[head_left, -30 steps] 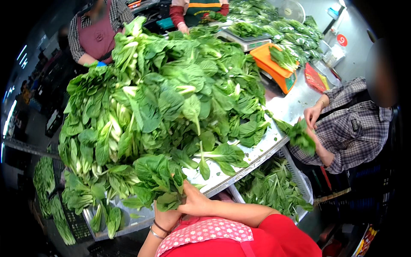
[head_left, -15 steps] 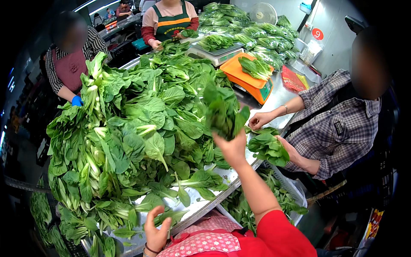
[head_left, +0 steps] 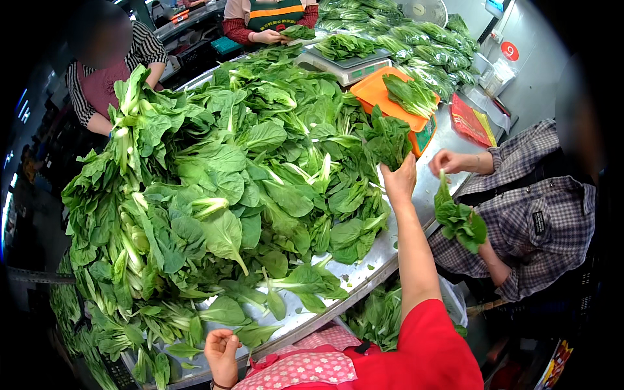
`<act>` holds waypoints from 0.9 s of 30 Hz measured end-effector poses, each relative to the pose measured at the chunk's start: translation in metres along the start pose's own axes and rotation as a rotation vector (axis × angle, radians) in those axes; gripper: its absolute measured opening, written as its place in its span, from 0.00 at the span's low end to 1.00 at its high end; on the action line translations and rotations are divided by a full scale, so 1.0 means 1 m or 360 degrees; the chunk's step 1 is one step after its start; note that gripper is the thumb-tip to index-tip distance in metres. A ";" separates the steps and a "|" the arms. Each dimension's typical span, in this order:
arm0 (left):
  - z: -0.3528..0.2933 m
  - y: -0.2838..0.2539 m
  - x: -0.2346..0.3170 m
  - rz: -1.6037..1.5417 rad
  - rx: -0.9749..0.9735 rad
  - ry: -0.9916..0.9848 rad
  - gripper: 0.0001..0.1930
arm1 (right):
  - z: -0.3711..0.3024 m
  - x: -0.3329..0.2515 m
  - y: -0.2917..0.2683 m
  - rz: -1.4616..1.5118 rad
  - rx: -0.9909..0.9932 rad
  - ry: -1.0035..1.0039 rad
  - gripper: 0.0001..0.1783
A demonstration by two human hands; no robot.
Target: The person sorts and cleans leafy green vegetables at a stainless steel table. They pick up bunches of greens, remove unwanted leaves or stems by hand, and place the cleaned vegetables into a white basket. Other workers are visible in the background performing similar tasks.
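My right arm reaches far out over the metal table, and my right hand (head_left: 400, 180) is closed on the stem end of a bunch of leafy greens (head_left: 388, 140). The bunch is beside the orange scale tray, above the right side of a large heap of loose leafy greens (head_left: 221, 162). Low at the table's near edge, my left hand (head_left: 222, 354) has its fingers curled in, with nothing showing in them. Loose leaves (head_left: 253, 331) lie just beyond it.
An orange-trayed scale (head_left: 383, 91) holds greens; a second scale (head_left: 344, 68) stands behind it. Bagged greens (head_left: 429, 55) pile up at the back. At right, a co-worker in a plaid shirt (head_left: 520, 208) holds greens (head_left: 458, 218). Two more people stand across the table. A crate of greens (head_left: 377, 318) sits below.
My right hand has carried the bunch right and toward the orange scale. My left hand's fingers, spread before, have curled in. The view has shifted, and the plaid-shirted co-worker's bunch has turned.
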State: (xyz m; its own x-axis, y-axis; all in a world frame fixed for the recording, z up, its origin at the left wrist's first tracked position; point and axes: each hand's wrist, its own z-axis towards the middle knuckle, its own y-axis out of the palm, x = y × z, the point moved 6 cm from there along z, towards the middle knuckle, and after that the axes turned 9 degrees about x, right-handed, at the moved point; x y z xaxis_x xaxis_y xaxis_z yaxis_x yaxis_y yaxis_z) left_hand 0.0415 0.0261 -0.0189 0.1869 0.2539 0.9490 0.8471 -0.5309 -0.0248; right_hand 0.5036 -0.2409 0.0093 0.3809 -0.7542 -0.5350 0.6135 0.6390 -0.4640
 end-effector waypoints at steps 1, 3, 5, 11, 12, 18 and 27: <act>0.000 0.004 0.001 -0.0009 0.0010 0.0001 0.07 | 0.007 -0.003 -0.001 -0.0005 0.0037 -0.0038 0.35; 0.001 0.007 0.001 -0.0003 0.0002 -0.0017 0.08 | 0.029 -0.008 -0.001 -0.0053 0.0202 -0.0206 0.34; 0.000 0.010 0.002 0.0011 0.0030 -0.0033 0.08 | 0.055 -0.023 0.003 -0.0088 0.0349 -0.0302 0.33; -0.010 -0.015 0.002 0.0005 0.0240 -0.0029 0.08 | 0.145 -0.013 0.055 -0.0444 0.0272 -0.0369 0.32; -0.013 -0.022 0.001 0.0032 0.0300 -0.0049 0.08 | 0.159 0.002 0.070 -0.0638 -0.0125 -0.0274 0.36; -0.033 -0.053 -0.009 -0.0024 0.0469 -0.0073 0.08 | 0.185 0.148 0.130 -0.1320 -0.0537 0.0209 0.64; -0.029 -0.069 -0.010 -0.0134 0.0426 -0.0039 0.11 | 0.124 -0.008 0.045 -0.1541 -0.0119 -0.0325 0.53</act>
State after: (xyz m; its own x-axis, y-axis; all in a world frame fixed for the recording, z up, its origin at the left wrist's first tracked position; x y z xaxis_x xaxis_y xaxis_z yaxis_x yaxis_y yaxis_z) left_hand -0.0338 0.0367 -0.0171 0.1197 0.3091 0.9435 0.9607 -0.2758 -0.0316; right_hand 0.6143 -0.2247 0.0803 -0.1457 -0.9629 0.2271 0.6804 -0.2641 -0.6836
